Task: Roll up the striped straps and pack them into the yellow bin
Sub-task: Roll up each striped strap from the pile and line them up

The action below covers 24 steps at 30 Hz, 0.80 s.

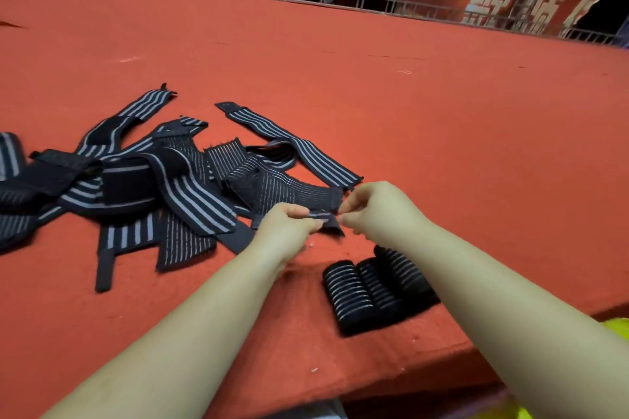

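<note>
Red table [340, 95] holds a loose strap pile [143, 187] left, three rolls [371, 286] near edge. Left hand [286, 224] and right hand [377, 211] both pinch one strap [299, 194] end; its length runs away up-left toward the pile. Yellow bin [617, 325] lower right.

Loose straps [163, 187] lie heaped on the counter [408, 112] at left; rolled straps [371, 289] sit near right, by its near edge.
</note>
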Each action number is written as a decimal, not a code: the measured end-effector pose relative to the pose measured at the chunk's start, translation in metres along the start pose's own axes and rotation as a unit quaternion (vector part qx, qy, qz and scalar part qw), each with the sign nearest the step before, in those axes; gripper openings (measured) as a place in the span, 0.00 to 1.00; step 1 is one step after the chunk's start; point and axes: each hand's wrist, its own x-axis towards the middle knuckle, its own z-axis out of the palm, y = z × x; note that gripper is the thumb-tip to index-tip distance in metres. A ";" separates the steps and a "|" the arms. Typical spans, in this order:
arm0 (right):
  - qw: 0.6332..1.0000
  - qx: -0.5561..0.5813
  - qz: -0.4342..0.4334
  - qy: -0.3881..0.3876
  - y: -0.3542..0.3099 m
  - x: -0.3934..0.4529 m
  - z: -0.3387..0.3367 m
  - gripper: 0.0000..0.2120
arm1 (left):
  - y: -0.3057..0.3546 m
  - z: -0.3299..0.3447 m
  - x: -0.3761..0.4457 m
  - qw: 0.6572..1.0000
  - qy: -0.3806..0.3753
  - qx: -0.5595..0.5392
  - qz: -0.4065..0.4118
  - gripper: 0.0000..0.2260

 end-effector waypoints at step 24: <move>0.768 0.610 0.170 -0.102 -0.082 0.046 0.105 0.07 | -0.002 -0.097 0.018 0.964 0.025 -0.234 0.124 0.03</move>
